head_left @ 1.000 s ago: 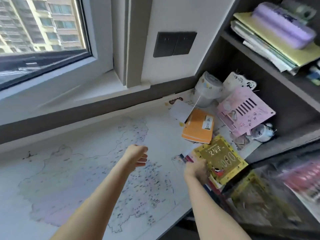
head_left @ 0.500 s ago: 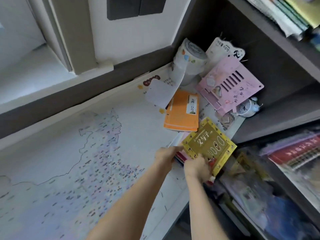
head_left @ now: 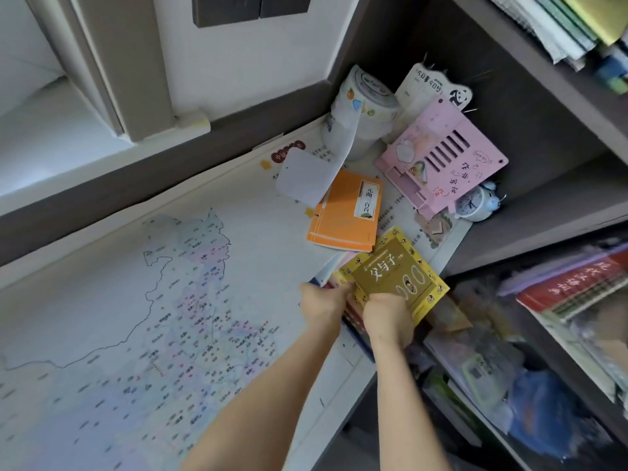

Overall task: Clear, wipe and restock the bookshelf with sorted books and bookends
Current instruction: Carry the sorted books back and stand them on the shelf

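A yellow book (head_left: 397,270) tops a small stack of books at the desk's right edge. My left hand (head_left: 323,302) grips the stack's left side and my right hand (head_left: 387,316) grips its near edge, thumb on the yellow cover. An orange book (head_left: 343,220) lies flat just behind the stack. A pink bookend (head_left: 441,158) leans in the shelf corner, with a white panda bookend (head_left: 438,86) behind it. The lower books in the stack are mostly hidden by my hands.
A map mat (head_left: 153,317) covers the desk. A white sticker-covered canister (head_left: 367,107) and a small blue alarm clock (head_left: 475,203) sit in the corner. Books fill the dark shelf (head_left: 543,73) above and the lower shelves at right, including a red book (head_left: 574,287).
My left hand came in from the open desk and took the stack's left side. The view turned right and down toward the shelf corner; my right hand stays on the stack.
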`<state>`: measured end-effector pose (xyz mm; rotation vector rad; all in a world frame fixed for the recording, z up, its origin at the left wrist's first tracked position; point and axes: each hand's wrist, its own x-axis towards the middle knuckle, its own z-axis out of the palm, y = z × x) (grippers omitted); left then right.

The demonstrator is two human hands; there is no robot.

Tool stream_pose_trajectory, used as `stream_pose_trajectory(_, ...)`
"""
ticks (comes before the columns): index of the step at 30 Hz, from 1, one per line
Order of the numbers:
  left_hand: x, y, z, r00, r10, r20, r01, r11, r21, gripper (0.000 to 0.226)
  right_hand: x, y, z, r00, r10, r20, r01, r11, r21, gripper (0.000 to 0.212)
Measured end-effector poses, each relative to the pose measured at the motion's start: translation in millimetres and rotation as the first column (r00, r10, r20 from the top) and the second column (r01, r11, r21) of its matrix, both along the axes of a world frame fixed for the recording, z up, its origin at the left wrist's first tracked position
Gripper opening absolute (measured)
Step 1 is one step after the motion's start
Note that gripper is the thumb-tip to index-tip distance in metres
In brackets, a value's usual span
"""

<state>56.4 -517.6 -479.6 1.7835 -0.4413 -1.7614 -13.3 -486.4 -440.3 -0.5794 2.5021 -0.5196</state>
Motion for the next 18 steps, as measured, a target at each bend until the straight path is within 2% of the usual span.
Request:
stream_pose_trajectory(1,12,0,-2,0.999,-0.020,0.040,0.021,0.999,-0.025,0.051,2,-1,5,1.000,-0.006,0.026,0.006,1.000,0.009,0.035)
stream_pose_trajectory(3,44,2,-6,0.987,-0.071,0.142,0.078,0.996,-0.038,0.048,3,-4,6,0.994,-0.038,0.098,0.047,0.995,-0.090,0.042)
stream_pose_trajectory(6,103,13,-9,0.963,-0.136,0.234,0.151,0.987,-0.046,0.038,12,-13,9,0.959,-0.119,0.259,0.165,0.973,-0.162,0.026)
stream_pose_trajectory(10,182,38,3,0.950,-0.163,0.266,0.188,0.980,-0.069,0.028,30,-38,15,0.884,-0.119,0.453,0.209,0.966,-0.155,0.020)
stream_pose_trajectory(14,247,64,17,0.934,-0.188,0.304,0.191,0.981,0.020,0.042,43,-67,2,0.846,-0.121,0.519,0.187,0.979,-0.075,0.045)
stream_pose_trajectory(18,295,90,28,0.918,-0.190,0.347,0.173,0.982,0.079,0.021,57,-83,-10,0.655,-0.242,0.715,0.315,0.948,0.032,0.048)
